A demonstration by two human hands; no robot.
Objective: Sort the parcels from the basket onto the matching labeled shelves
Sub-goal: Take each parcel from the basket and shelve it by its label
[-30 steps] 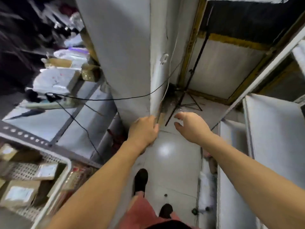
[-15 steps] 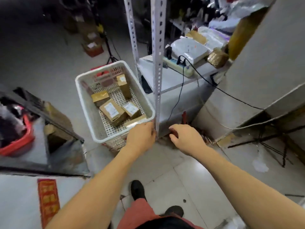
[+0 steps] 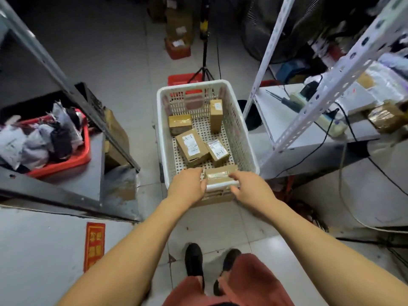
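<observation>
Two basket parcels (image 3: 191,146) (image 3: 218,149) seemingly read "A-1".

Clutter round the aisle
Red plastic tub (image 3: 85,149) w/ crumpled bags left; black tripod stand (image 3: 204,51) behind; white power strip (image 3: 320,117) right.

Pale tiled floor (image 3: 123,62) between a white perforated metal rack (image 3: 344,69) and dark shelving (image 3: 66,89); red bin (image 3: 72,160) of bags; tripod (image 3: 204,51) behind.

White basket (image 3: 241,138) on floor; five brown parcels (image 3: 191,147) inside.
</observation>
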